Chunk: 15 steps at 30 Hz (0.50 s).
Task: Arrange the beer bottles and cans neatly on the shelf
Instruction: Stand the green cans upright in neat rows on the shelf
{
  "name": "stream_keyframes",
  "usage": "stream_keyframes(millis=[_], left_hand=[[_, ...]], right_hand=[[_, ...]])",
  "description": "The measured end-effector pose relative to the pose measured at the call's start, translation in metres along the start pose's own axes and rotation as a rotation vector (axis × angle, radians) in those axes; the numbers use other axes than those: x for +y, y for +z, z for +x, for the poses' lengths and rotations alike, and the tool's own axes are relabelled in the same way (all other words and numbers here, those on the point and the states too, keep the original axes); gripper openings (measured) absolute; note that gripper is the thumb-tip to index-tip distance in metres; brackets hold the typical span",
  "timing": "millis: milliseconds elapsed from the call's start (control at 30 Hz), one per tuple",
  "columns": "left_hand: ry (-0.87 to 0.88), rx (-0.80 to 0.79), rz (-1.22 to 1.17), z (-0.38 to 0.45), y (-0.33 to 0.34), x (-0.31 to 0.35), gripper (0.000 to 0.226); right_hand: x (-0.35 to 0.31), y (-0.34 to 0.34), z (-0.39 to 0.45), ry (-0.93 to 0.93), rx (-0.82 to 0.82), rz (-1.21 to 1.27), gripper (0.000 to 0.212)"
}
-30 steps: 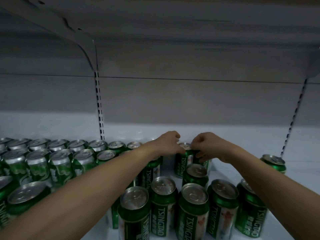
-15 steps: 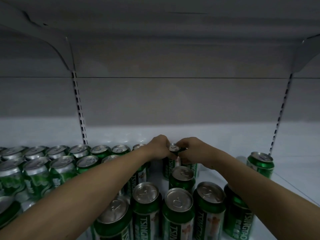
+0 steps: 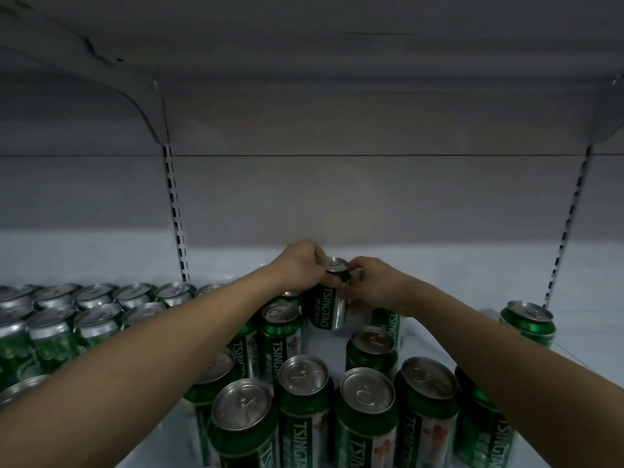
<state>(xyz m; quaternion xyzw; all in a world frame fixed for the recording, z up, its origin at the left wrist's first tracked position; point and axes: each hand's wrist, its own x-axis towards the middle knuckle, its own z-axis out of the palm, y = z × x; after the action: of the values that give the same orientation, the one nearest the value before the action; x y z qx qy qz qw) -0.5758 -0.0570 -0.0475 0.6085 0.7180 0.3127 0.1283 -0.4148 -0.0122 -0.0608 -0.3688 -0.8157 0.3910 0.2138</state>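
Note:
Both my arms reach deep into a dim white shelf [image 3: 439, 275]. My left hand [image 3: 300, 265] and my right hand [image 3: 373, 282] both grip one green Tsingtao can [image 3: 329, 304] near its top. It is tilted, with its silver lid showing between my fingers. Several more green cans [image 3: 366, 413] stand upright in loose rows in front of it, below my arms. Another can [image 3: 388, 324] stands half hidden under my right hand.
A dense block of cans [image 3: 84, 309] fills the shelf's left side. One lone can [image 3: 528, 324] stands at the right by a slotted upright [image 3: 570, 228]. Another upright [image 3: 175, 214] and bracket are at left. The upper shelf hangs low overhead.
The can between my hands has come up and tilted, held higher than before. My view has shifted, so the uprights and cans sit differently in frame.

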Motion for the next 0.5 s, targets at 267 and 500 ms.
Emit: stream_keyframes(millis=[267,500], left_hand=[[0.006,-0.01,0.19,-0.007,0.01,-0.021,0.033],[-0.005,-0.055,0.418,-0.004,0.023,-0.023,0.051]], right_hand=[[0.004,0.016,0.015,0.104,-0.034,-0.065,0.011],[0.009,0.02,0.016,0.139,-0.146,-0.231,0.029]])
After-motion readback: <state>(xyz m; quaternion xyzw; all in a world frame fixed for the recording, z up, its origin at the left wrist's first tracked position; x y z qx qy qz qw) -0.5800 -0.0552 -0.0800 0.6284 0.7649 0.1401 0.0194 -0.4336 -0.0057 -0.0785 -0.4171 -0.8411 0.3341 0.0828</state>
